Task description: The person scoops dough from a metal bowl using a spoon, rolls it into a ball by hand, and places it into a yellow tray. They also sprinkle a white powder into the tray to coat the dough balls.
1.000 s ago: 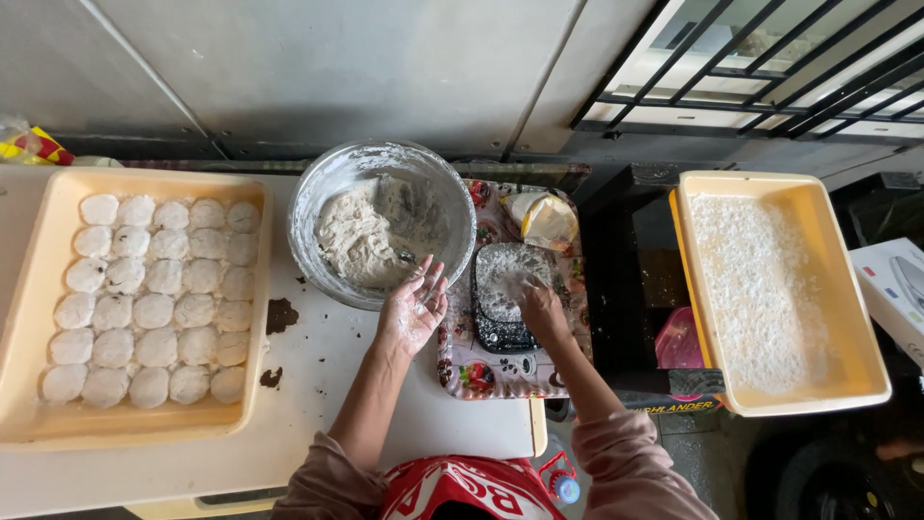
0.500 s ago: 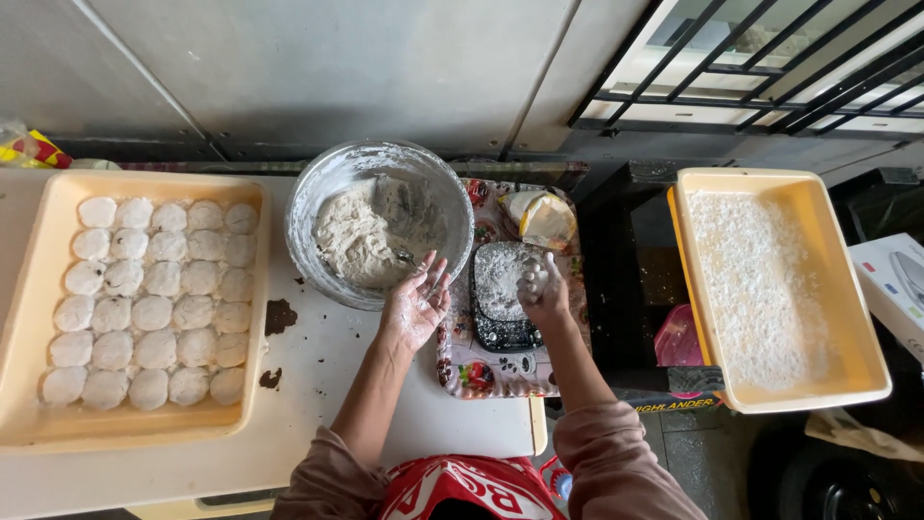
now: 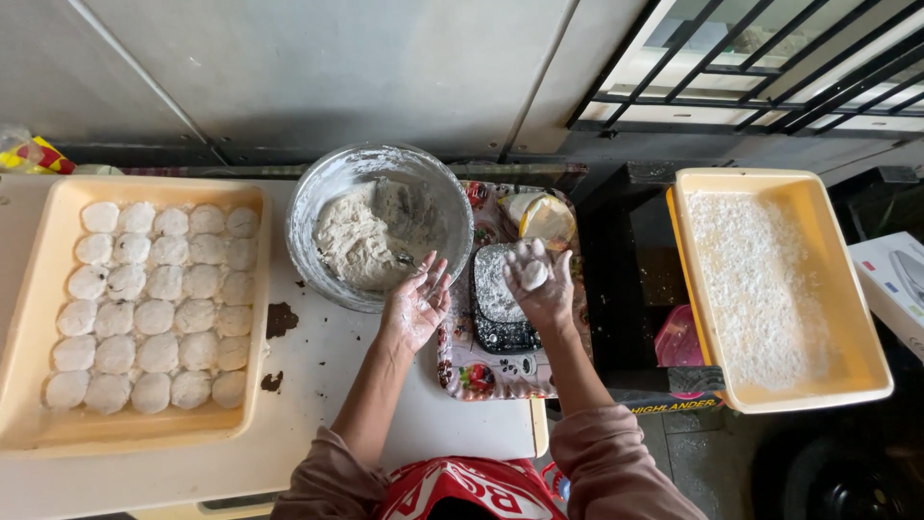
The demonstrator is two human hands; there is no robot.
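Observation:
My right hand, coated in flour, is shut on a small white lump of dough above a flour-dusted black kitchen scale. My left hand is open, palm up and floury, beside the rim of a metal bowl that holds a mass of pale dough. The scale stands on a patterned tray. At the left, a yellow tray holds several rows of flattened white dough rounds.
A second yellow tray dusted with flour sits at the right on a lower stand. A small container stands behind the scale. Brown smears mark the white table. A white box is at the far right edge.
My right hand has lifted off the scale with the dough lump and closed around it. My left hand has turned palm up, staying by the bowl.

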